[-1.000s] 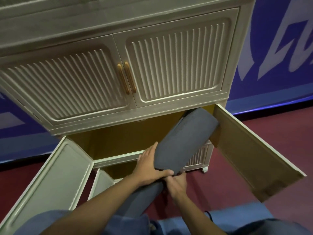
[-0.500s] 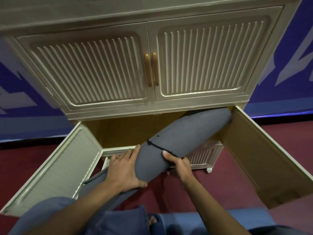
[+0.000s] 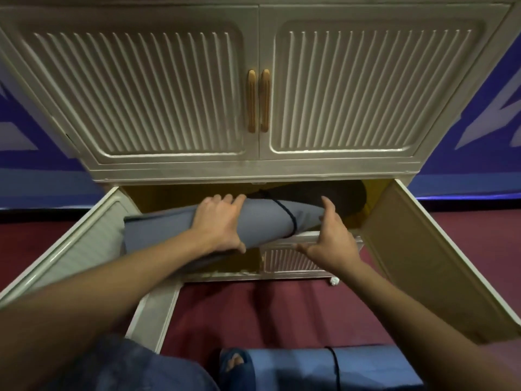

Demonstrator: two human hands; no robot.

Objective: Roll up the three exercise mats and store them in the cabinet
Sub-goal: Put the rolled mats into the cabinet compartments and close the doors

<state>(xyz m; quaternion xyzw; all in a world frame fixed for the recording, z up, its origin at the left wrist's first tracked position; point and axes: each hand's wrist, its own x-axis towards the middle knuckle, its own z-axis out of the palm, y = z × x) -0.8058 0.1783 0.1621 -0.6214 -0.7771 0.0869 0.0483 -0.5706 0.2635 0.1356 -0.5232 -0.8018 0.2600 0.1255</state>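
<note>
**Left hand (image 3: 222,224) clamps its grip on the rolled mat (image 3: 267,221)**

Right hand (image 3: 334,238) spread apart, fingers straight at the roll. Mat lies slanted, far end inside the open lower compartment (image 3: 174,194) of the cabinet (image 3: 253,170), near end jutting left. Stowing looks midway. Next, I reckon: swing that tail inside.

No legible text here: only cropped fragments of large white lettering show on the blue banner (image 3: 476,156), on either side of the cream cabinet (image 3: 259,172), and too little shows to read any word.
</note>
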